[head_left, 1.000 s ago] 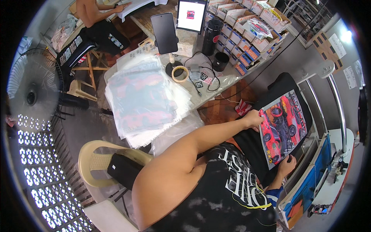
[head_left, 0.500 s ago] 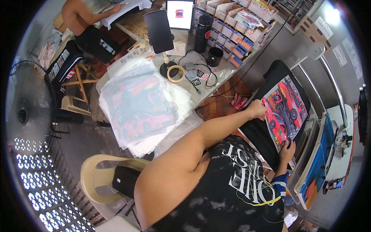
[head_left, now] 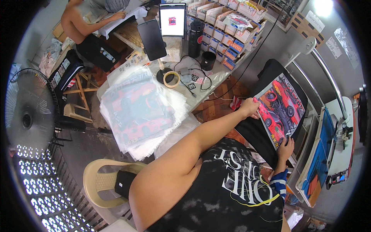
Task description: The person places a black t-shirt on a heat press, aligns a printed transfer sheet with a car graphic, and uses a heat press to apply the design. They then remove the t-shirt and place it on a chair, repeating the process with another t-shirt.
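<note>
A printed transfer sheet [head_left: 283, 103] with red cars on it lies over a black shirt [head_left: 247, 129], which is spread on the platen of a heat press [head_left: 337, 87]. My left hand [head_left: 250, 108] reaches across and pinches the sheet's left corner. At the near corner, my right hand [head_left: 285, 150] has its fingers curled round the sheet's edge, with the thumb side partly hidden. A stack of similar sheets [head_left: 141, 110], covered by translucent film, rests on the table to the left.
On the table [head_left: 197, 102] stand a phone on a holder [head_left: 152, 38], a tape roll [head_left: 171, 79], a black cup [head_left: 208, 60] and a bottle [head_left: 195, 38]. Stacked boxes [head_left: 228, 34] are behind. A fan [head_left: 27, 120] and plastic chair [head_left: 92, 181] stand left; a person [head_left: 87, 31] works beyond.
The view has turned slightly, so the scene sits a little differently. Both hands stay at the same corners of the sheet, with little visible movement.
</note>
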Demonstrator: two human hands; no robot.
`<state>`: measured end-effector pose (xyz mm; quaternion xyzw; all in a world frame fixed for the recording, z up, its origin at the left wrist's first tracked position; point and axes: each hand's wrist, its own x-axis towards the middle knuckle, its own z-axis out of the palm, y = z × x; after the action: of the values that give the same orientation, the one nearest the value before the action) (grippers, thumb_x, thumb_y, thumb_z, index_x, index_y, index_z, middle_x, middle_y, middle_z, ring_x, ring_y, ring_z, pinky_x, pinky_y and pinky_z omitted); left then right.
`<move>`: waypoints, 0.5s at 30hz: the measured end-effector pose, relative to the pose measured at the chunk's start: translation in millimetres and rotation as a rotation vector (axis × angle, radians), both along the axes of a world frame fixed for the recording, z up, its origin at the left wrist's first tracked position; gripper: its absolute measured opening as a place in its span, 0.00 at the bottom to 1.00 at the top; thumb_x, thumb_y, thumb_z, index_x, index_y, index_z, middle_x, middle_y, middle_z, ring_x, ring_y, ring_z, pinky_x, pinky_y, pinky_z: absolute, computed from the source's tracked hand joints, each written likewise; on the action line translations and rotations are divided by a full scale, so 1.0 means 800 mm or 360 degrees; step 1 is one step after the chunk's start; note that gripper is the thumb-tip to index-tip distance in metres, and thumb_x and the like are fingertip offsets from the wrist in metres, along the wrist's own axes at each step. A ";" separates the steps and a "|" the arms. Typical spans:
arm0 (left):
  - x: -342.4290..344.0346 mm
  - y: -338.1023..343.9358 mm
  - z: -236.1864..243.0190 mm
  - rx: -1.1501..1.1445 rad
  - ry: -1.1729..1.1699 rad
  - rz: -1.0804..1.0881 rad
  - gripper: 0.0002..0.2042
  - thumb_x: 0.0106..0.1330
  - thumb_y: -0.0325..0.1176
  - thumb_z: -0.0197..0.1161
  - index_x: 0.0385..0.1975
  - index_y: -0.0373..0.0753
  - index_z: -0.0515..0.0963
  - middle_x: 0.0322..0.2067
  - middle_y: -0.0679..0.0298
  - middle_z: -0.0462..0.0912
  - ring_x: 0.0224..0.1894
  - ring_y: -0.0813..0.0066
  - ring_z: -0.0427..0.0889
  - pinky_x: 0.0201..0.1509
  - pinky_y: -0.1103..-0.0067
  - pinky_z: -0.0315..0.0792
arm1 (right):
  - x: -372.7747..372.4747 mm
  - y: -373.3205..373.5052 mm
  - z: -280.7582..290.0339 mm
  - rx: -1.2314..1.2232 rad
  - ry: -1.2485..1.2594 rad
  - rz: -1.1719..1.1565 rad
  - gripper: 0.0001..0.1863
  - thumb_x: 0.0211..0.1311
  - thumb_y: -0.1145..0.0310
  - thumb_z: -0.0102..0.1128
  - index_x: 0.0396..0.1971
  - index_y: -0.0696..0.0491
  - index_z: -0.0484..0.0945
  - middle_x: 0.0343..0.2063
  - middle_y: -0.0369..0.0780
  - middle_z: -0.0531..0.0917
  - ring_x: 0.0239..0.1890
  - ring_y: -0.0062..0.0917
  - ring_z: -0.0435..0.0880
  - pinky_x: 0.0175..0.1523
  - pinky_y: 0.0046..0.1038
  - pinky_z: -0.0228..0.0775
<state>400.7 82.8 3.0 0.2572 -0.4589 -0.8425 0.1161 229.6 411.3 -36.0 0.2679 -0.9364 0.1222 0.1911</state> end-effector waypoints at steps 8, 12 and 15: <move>-0.002 0.001 -0.010 -0.0019 -0.0012 0.0034 0.15 0.77 0.34 0.50 0.49 0.28 0.77 0.37 0.48 0.88 0.29 0.58 0.91 0.32 0.66 0.89 | 0.008 -0.007 0.002 -0.0062 0.0000 0.0005 0.28 0.73 0.52 0.59 0.62 0.56 0.79 0.64 0.54 0.77 0.68 0.51 0.73 0.73 0.47 0.60; -0.005 0.002 -0.010 -0.0059 -0.0027 0.0013 0.15 0.76 0.32 0.48 0.49 0.28 0.77 0.37 0.47 0.88 0.29 0.57 0.91 0.31 0.66 0.89 | 0.002 0.000 -0.004 -0.0038 0.0054 0.0004 0.27 0.73 0.52 0.59 0.62 0.56 0.80 0.64 0.54 0.78 0.68 0.51 0.73 0.73 0.47 0.61; -0.006 -0.001 -0.016 -0.0075 -0.0038 0.0015 0.15 0.75 0.32 0.49 0.49 0.28 0.77 0.37 0.47 0.88 0.29 0.57 0.91 0.31 0.66 0.89 | 0.003 -0.004 -0.004 -0.0036 0.0066 0.0003 0.27 0.73 0.52 0.59 0.61 0.56 0.80 0.63 0.54 0.78 0.68 0.51 0.73 0.72 0.48 0.61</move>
<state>395.7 82.0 -9.4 0.2665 -0.4786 -0.8279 0.1207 232.3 408.0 -38.8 0.2692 -0.9305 0.1272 0.2134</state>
